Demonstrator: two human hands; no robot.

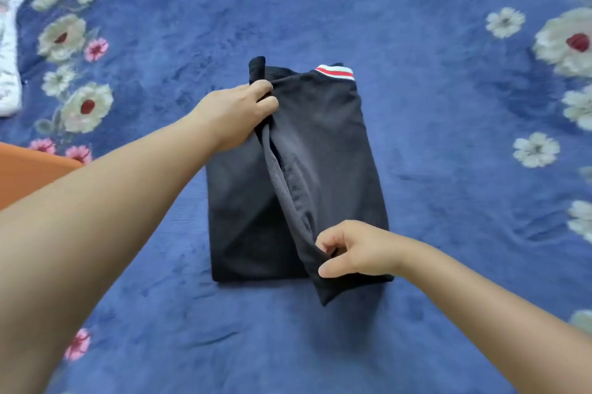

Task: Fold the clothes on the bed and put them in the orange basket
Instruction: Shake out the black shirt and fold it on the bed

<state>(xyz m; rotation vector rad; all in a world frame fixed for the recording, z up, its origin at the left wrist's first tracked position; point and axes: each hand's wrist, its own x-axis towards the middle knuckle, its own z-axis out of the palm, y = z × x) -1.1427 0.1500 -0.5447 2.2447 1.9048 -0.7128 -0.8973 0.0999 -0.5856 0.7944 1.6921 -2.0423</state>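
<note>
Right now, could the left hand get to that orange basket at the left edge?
Probably yes: the orange basket sits just beside the left forearm with nothing between, but the left hand grips the black garment and must let go first.

A home bedroom; blue flower-patterned bedspread [416, 25]; orange basket [28, 169] beside loose white laundry [8, 41]

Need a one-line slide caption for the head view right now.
Both hands, left and right, grip a black garment mid-fold on the blue floral bedspread.
</note>
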